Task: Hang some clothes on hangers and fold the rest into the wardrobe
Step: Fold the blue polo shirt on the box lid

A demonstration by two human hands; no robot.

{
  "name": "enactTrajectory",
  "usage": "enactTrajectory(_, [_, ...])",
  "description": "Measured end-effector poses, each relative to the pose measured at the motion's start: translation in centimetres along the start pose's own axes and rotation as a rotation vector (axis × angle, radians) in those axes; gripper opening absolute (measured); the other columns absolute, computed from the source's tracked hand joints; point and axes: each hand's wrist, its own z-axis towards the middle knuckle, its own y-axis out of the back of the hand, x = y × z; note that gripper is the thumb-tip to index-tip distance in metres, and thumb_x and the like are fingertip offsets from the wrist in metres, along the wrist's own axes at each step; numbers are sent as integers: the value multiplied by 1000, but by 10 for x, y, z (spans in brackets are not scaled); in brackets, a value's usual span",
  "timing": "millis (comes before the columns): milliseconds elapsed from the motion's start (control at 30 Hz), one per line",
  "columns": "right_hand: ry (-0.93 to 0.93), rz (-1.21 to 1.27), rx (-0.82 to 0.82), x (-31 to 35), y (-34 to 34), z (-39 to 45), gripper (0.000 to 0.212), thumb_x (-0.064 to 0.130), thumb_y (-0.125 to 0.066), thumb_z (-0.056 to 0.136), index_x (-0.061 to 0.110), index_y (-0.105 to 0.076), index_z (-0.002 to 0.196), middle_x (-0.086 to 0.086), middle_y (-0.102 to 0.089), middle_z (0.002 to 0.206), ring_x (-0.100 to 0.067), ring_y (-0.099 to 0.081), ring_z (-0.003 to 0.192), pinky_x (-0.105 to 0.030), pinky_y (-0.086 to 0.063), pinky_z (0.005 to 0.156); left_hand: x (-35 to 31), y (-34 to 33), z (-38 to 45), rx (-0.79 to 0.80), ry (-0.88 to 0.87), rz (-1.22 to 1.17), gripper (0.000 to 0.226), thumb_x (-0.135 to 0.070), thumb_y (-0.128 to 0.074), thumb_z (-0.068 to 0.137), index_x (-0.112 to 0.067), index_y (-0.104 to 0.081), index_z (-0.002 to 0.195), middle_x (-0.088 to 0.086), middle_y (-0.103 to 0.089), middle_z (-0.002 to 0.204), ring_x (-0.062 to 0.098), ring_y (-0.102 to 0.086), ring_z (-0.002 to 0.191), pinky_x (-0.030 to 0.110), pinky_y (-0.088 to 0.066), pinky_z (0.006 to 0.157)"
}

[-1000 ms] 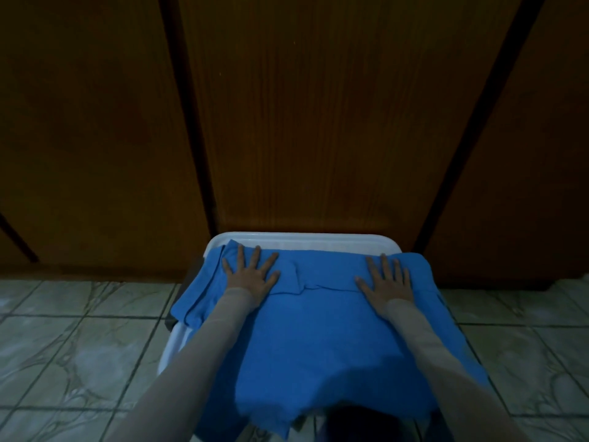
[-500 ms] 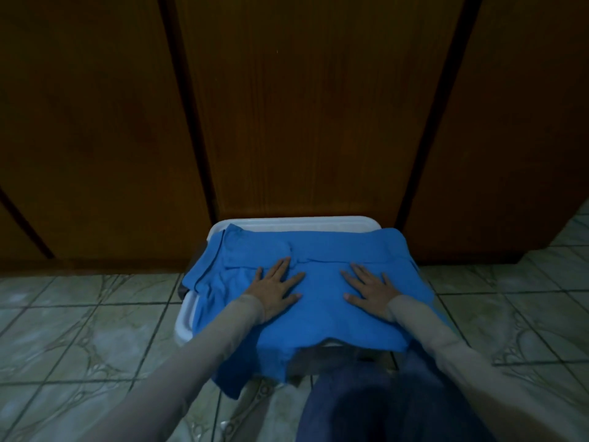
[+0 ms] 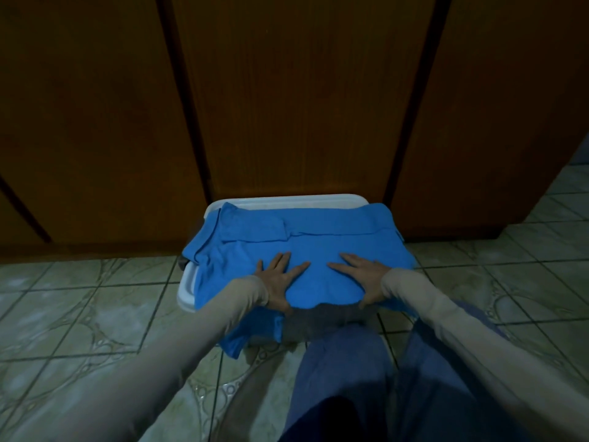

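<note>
Head view: left hand [image 3: 280, 279] and right hand [image 3: 363, 279] are lying flat, fingers spread, pressing the blue shirt [image 3: 318, 237], apparently smoothing it for folding; the shirt is draping over a white basket [image 3: 287, 199] standing before closed wardrobe doors [image 3: 293, 90].

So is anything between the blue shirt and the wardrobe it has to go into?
Yes. The wardrobe doors behind the white basket are shut, so no shelf is reachable. Nothing separates the hands from the blue shirt: the left hand and right hand lie flat on it.
</note>
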Motion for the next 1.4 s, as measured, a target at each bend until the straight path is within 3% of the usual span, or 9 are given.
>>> enactTrajectory(200, [-15, 152, -52, -17, 19, -9, 65, 0, -45, 89, 28, -28, 146, -1, -19, 156, -22, -22, 141, -34, -19, 115, 0, 25, -3, 70, -13, -149, 78, -27, -59, 89, -29, -10, 149, 10, 1, 158, 29, -5, 145, 45, -17, 116])
enactTrajectory(267, [-104, 182, -129, -27, 24, -11, 56, -1, -43, 89, 24, -40, 140, -3, -35, 149, -23, -34, 134, -33, -27, 110, 8, 38, -1, 92, -19, -202, 67, -19, -55, 90, -24, -21, 148, 8, -15, 156, 26, -21, 142, 37, -24, 114])
enactTrajectory(433, [-391, 257, -253, -57, 32, -17, 46, 8, -42, 94, 25, -43, 137, -6, -41, 142, -24, -42, 127, -36, -37, 101, 30, 69, 5, 146, 88, -385, 54, -13, -49, 93, -18, -33, 144, 5, -36, 145, 21, -43, 123, 33, -42, 98])
enactTrajectory(500, [-442, 393, -327, -71, 34, -18, 39, 9, -47, 94, 21, -49, 131, -7, -47, 135, -25, -49, 119, -36, -41, 98, 40, 77, 11, 106, 116, -559, 39, -15, -53, 93, -19, -49, 131, 5, -50, 129, 17, -49, 105, 29, -46, 80])
enactTrajectory(600, [-487, 623, -430, -89, 34, -14, 34, 12, -56, 91, 15, -55, 125, -9, -53, 129, -25, -52, 114, -35, -43, 93, 46, 79, 23, -31, 168, -725, 21, -21, -54, 95, -15, -56, 114, 3, -52, 109, 26, -53, 106, 26, -42, 71])
enactTrajectory(700, [-536, 727, -512, -100, 32, -8, 21, 16, -62, 88, 15, -60, 109, -10, -59, 120, -22, -54, 102, -32, -41, 82, 46, 71, 46, -186, 263, -649, 29, -27, -52, 96, -6, -59, 116, 8, -53, 119, 29, -48, 120, 27, -38, 87])
enactTrajectory(1033, [-799, 1105, -800, -118, 25, 19, 42, 14, -60, 91, 0, -49, 129, -17, -52, 131, -33, -50, 119, -37, -42, 94, 12, 60, 89, -493, 429, -69, 39, -43, -38, 97, -11, -50, 117, 9, -58, 118, 26, -54, 110, 36, -40, 91])
enactTrajectory(1233, [-694, 916, -925, -118, 10, 38, 35, 17, -46, 98, -2, -46, 128, -26, -55, 118, -38, -54, 107, -38, -43, 82, -16, 59, 115, -466, 305, -1, 40, -35, -31, 100, -9, -42, 128, 8, -50, 128, 25, -43, 122, 42, -31, 103])
enactTrajectory(1400, [-695, 656, -825, -134, 6, 44, 35, 33, -40, 99, 2, -49, 114, -19, -57, 93, -35, -58, 86, -38, -45, 69, -25, 49, 130, -476, 293, -27, 40, -32, -24, 103, -9, -35, 133, 8, -48, 132, 25, -41, 124, 41, -30, 102])
